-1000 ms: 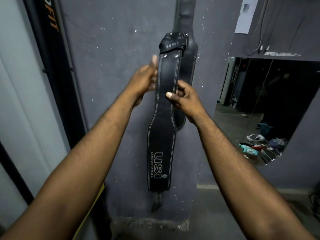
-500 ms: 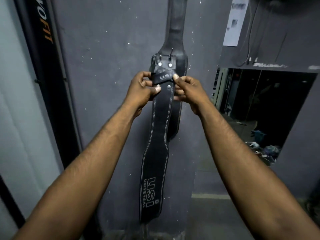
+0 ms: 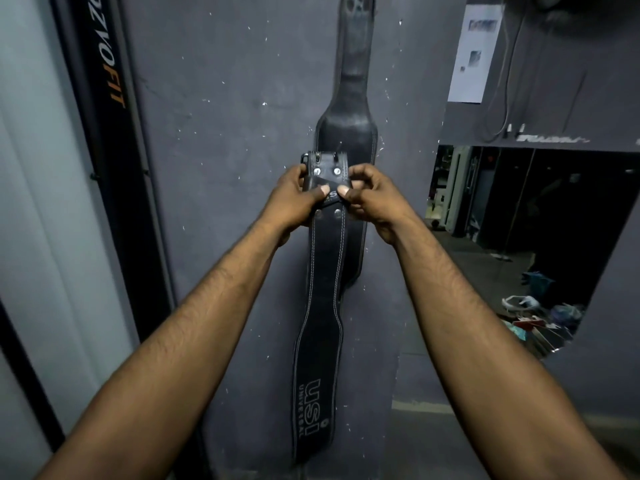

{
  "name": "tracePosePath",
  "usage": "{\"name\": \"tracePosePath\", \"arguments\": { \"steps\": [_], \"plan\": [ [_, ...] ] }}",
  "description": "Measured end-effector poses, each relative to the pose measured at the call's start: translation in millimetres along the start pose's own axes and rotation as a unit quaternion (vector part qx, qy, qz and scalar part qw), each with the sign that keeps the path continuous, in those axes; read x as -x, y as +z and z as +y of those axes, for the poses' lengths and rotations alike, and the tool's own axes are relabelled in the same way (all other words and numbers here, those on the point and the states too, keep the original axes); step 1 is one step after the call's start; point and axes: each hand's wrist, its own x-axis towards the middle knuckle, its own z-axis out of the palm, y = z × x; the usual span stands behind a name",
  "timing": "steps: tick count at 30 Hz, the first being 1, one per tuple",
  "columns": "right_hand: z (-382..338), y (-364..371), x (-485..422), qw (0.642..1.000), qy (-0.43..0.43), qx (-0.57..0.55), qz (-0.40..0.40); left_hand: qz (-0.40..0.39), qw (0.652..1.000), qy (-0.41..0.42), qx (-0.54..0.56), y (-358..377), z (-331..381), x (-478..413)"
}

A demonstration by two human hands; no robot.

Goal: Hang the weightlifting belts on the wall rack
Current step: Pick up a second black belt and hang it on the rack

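Okay, the stitched belt [image 3: 322, 306] with the USI print is held up by its buckle end [image 3: 325, 166]. The rest dangles straight down in front of the grey wall [image 3: 225, 133], printed end lowest. Both hands pinch it just under the buckle: the left hand [image 3: 294, 199] takes the left edge and the right hand [image 3: 375, 199] the right edge. The thumbs press side by side on the front of the logo loop, with the other fingers curled. The buckle sticks up just above the thumbs, so the belt sits between and below the hands.

The two-handed grip at the top probably keeps the buckle square and free for hooking, while the hanging weight keeps the strap straight. Behind it a worn second belt [image 3: 349, 126] already hangs flat on the wall, its narrow end running up out of view. The held belt overlaps its wide part.

The rack is not in view, so I cannot tell how near the buckle is. It looks like the lifting step, with the belt not yet hung. There is a mirror [image 3: 519, 237] to the right with a paper sheet [image 3: 474, 53] above it, and a black post [image 3: 104, 81] with orange lettering to the left.
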Motion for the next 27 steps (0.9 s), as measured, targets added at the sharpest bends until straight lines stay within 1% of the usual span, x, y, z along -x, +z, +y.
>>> {"name": "tracePosePath", "arguments": {
  "steps": [3,8,10,16,19,22,25,27],
  "plan": [
    [2,-3,0,1.000,0.018,0.008,-0.024,0.020,0.999,0.039,-0.016,6,-14,2],
    [6,-14,8,0.999,0.014,0.010,-0.048,0.029,0.999,0.028,-0.009,12,-21,-3],
    [10,-15,11,0.999,0.001,0.018,-0.050,0.046,0.998,0.024,-0.018,17,-21,-2],
    [20,-15,7,0.997,-0.041,0.048,-0.038,0.101,0.987,0.075,-0.101,25,-26,-2],
    [22,-9,-1,0.993,-0.070,0.093,-0.024,0.099,0.979,0.088,-0.152,22,-30,-9],
    [19,-3,-15,0.983,-0.098,0.154,-0.007,0.087,0.980,0.121,-0.135,15,-33,-23],
    [13,2,-31,0.980,-0.109,0.169,0.005,0.088,0.981,0.136,-0.106,7,-29,-39],
    [6,2,-40,0.980,-0.113,0.165,0.012,0.075,0.983,0.150,-0.081,6,-19,-50]
  ]
}}
